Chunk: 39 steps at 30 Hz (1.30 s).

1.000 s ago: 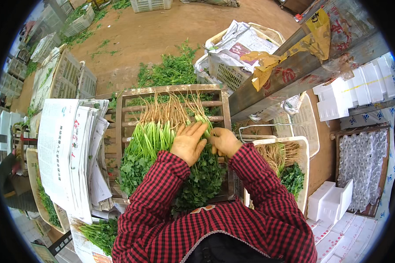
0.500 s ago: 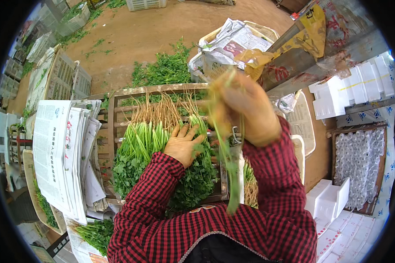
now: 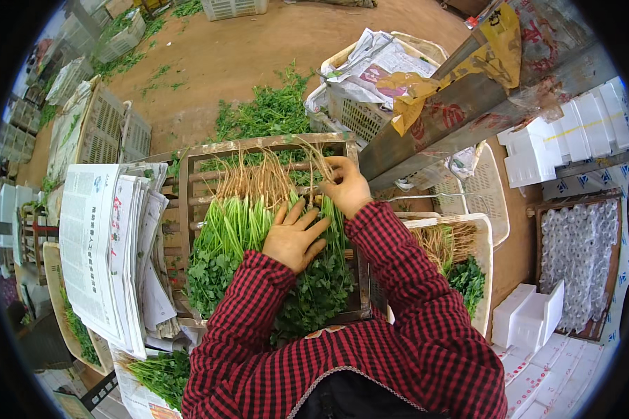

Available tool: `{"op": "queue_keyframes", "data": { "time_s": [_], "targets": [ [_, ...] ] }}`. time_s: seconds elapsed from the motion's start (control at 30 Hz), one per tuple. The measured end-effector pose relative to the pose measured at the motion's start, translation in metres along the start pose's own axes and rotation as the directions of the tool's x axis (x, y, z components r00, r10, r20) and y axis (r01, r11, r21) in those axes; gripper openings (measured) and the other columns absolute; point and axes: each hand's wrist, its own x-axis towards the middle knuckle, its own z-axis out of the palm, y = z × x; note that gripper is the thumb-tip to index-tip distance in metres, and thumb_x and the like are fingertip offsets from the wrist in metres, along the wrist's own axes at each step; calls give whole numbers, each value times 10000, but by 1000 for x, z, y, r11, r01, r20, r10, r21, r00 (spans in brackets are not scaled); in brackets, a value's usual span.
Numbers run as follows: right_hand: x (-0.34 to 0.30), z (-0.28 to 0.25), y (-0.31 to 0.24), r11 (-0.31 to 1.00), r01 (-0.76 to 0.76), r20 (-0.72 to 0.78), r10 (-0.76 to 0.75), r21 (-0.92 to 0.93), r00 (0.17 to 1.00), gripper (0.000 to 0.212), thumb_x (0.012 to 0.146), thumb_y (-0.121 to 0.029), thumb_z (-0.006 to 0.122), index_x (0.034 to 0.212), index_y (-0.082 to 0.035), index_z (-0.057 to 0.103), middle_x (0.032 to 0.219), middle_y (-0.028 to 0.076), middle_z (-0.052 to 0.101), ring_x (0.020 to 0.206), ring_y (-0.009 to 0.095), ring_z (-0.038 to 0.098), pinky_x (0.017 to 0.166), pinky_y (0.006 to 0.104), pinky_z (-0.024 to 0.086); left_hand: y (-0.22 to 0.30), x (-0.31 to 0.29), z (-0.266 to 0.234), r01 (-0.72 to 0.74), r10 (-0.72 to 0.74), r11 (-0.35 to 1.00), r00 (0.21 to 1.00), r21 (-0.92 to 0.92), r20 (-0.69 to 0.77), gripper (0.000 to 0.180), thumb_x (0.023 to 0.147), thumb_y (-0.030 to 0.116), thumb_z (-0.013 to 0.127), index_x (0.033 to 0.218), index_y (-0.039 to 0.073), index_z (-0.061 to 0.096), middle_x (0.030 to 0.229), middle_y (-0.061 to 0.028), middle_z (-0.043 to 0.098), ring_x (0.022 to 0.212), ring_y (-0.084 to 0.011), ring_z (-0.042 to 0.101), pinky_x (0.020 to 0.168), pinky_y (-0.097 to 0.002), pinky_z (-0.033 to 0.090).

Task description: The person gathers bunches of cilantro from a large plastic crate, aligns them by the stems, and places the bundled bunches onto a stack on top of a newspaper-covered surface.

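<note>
We have the leafy greens laid in a row on the slatted rack, roots pointing away from us, leaves toward us. Our left hand is flat on the stems, fingers spread. Our right hand has thumb and fingers pinching roots at the row's right end. We see a newspaper stack just left of the rack, a pale crate holding more rooted greens to the right, loose greenery on the floor beyond.
</note>
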Motion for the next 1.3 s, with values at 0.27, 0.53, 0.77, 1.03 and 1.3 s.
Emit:
{"op": "queue_keyframes", "data": {
  "time_s": [0.27,0.53,0.77,1.03,1.3],
  "targets": [
    [-33,-54,-5,723,-327,363,113,609,925,591,997,-153,609,1541,-9,429,1136,138,727,965,145,658,842,265,537,-6,-50,-23,91,-92,996,993,-15,-69,353,924,332,710,1224,146,706,1440,-67,596,1436,-372,445,1218,-571,286],
    [-19,-1,20,926,-231,356,116,299,927,673,948,-253,724,1515,-15,451,1202,176,706,1029,236,716,903,350,565,-25,-55,-24,97,-119,980,985,-176,-121,272,936,328,701,1126,142,755,1359,-76,664,1385,-369,514,1196,-594,299],
    [-6,39,17,941,-175,483,15,288,876,919,840,-202,809,1595,-39,310,1365,210,639,1174,291,656,1005,386,534,1,-40,-36,139,-144,984,989,110,31,663,950,718,486,1404,256,630,1277,-138,628,1349,-432,493,1200,-630,262],
    [-16,6,9,963,-116,370,18,244,929,760,826,-174,761,1479,57,447,1322,190,653,1126,271,654,1009,342,506,-27,-67,-43,137,-140,989,988,-48,-67,440,855,364,776,1260,199,723,1292,-83,622,1354,-406,501,1187,-615,316],
    [-28,12,18,990,60,194,-35,-124,980,643,869,-231,692,1472,-101,512,1035,221,726,1010,334,705,885,441,567,-41,-77,-35,134,-158,977,977,-163,-145,383,866,301,775,1238,212,751,1268,-84,633,1350,-400,515,1181,-607,332]
  ]
}}
